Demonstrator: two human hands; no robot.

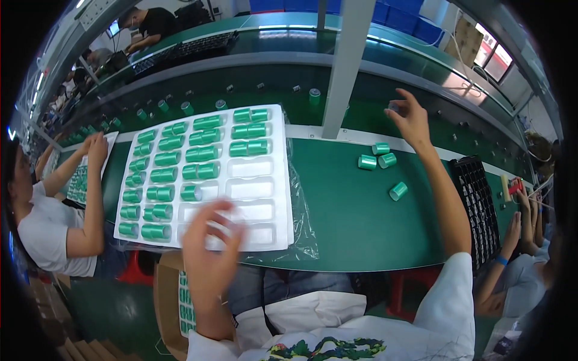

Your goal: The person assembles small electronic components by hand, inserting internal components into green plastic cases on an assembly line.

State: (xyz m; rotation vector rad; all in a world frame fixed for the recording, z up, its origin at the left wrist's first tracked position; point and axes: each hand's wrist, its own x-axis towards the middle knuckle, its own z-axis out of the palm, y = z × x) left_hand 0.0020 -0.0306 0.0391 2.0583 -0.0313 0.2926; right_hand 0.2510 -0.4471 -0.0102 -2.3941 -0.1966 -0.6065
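My right hand (pixel 412 120) reaches over the conveyor belt, thumb and fingers curled together around a small greyish thing that I cannot make out. Blurred by motion, my left hand (pixel 214 246) hovers over the near right part of a white moulded tray (pixel 251 191); a pale smear shows at its fingertips, and whether it holds anything is unclear. Short green cylinders (pixel 208 122) lie on their sides in many of the tray's pockets. Between tray and right forearm, several loose green cylinders (pixel 367 162) rest on the green tabletop (pixel 337 222).
Clear plastic film (pixel 304 216) sticks out under the tray. A grey post (pixel 344 72) rises at the belt's edge, where small parts and green cylinders (pixel 314 96) sit. A black gridded tray (pixel 475 204) lies right. Co-workers sit both sides; an open carton (pixel 165 301) stands below.
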